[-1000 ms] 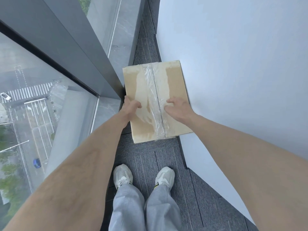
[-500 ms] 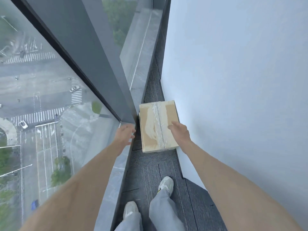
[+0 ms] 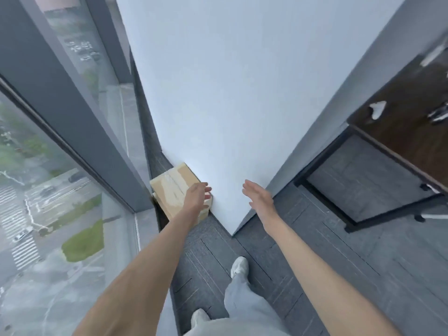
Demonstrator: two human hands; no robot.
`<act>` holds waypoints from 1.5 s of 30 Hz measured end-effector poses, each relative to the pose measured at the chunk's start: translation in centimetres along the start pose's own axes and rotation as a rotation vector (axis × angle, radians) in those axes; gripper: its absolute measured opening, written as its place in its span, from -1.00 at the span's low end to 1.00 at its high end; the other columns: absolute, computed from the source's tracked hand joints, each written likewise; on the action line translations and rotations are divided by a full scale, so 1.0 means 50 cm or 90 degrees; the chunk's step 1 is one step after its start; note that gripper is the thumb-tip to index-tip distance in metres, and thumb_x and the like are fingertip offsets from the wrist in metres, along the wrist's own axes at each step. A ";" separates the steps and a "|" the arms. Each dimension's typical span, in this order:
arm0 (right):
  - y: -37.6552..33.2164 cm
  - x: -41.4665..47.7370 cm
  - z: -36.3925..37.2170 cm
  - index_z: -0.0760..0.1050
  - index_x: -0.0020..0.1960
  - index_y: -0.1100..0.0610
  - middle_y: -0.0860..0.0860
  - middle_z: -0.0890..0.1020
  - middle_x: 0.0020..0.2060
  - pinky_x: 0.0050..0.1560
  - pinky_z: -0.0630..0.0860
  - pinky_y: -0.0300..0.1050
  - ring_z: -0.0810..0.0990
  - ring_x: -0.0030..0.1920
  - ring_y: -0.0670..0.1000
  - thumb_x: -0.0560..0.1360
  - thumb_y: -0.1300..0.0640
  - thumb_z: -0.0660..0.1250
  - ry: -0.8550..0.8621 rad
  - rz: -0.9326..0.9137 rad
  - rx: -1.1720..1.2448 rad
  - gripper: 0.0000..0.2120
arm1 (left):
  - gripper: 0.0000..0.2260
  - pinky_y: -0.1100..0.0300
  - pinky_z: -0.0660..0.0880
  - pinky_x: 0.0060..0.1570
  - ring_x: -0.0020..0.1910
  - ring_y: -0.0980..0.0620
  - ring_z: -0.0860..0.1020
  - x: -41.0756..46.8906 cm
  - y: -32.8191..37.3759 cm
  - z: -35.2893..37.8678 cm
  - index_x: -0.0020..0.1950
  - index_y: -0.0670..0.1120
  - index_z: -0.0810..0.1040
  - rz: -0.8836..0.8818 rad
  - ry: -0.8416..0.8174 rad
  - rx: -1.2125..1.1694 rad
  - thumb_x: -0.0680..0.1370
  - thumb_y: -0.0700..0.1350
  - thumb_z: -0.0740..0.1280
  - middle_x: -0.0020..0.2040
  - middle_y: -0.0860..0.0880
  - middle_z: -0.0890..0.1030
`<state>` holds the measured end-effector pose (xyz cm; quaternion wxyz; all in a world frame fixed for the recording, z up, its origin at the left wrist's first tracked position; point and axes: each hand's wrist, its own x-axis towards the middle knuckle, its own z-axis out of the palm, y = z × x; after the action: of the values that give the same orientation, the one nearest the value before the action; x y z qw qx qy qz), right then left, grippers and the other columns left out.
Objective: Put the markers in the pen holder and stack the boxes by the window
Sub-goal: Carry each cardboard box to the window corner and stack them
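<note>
A taped cardboard box (image 3: 171, 187) lies on top of another box, whose edge (image 3: 203, 215) shows beneath it, on the dark carpet between the window and a white wall. My left hand (image 3: 197, 194) hovers in front of the stack with fingers spread, holding nothing. Off to the right, my right hand (image 3: 258, 196) is in the air in front of the wall's corner, fingers apart and empty. No markers or pen holder are visible.
A floor-to-ceiling window (image 3: 48, 190) with a grey frame (image 3: 80, 122) runs along the left. The white wall (image 3: 230, 93) ends at a corner near my right hand. A dark wooden desk (image 3: 412, 117) on a black frame stands at right. My feet are on the carpet (image 3: 315, 263).
Both hands have come off the top box and drawn back. My view has risen and swung right, bringing the wall's corner and the desk into sight; the boxes look farther away.
</note>
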<state>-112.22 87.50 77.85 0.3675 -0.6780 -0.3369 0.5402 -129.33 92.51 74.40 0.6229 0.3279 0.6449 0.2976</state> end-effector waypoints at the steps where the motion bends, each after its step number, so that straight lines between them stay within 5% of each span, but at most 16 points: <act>1: 0.006 -0.025 -0.024 0.43 0.42 0.10 -0.06 0.53 0.33 0.41 0.33 -0.09 0.48 0.29 -0.11 0.56 0.14 0.32 0.021 -0.002 0.014 -0.57 | -0.69 0.04 0.49 0.05 0.12 -0.06 0.53 -0.020 -0.004 0.032 0.32 -0.13 0.45 0.001 -0.025 0.012 0.64 -0.10 0.07 0.20 -0.07 0.57; 12: 0.168 -0.258 -0.350 0.49 0.36 0.14 -0.01 0.59 0.26 0.34 0.36 -0.13 0.51 0.26 -0.07 0.56 0.19 0.29 0.255 -0.014 0.153 -0.63 | -0.74 0.18 0.42 -0.21 -0.06 -0.02 0.52 -0.226 -0.086 0.378 0.25 -0.15 0.46 0.011 -0.256 0.181 0.63 -0.14 0.09 0.12 -0.08 0.56; 29: 0.536 -0.724 -1.056 0.54 0.26 0.12 0.03 0.62 0.22 0.24 0.44 -0.07 0.58 0.19 -0.03 0.54 0.14 0.37 0.668 0.001 0.448 -0.70 | -0.69 -0.02 0.45 0.15 0.26 -0.11 0.51 -0.700 -0.313 1.183 0.35 -0.17 0.43 0.058 -0.556 0.368 0.67 -0.13 0.06 0.29 -0.11 0.55; 45: 0.894 -1.135 -1.546 0.48 0.33 0.19 0.09 0.59 0.18 0.30 0.41 0.07 0.53 0.23 0.08 0.62 0.24 0.17 1.126 0.113 0.567 -0.70 | -0.73 0.07 0.48 -0.03 0.01 -0.02 0.53 -1.164 -0.723 1.933 0.27 -0.16 0.47 0.097 -0.993 0.695 0.64 -0.10 0.14 0.17 -0.07 0.59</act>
<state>-44.54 6.17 78.12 0.6658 -0.6597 0.3439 -0.0571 -34.19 21.96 76.62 0.6176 0.7202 0.0746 -0.3071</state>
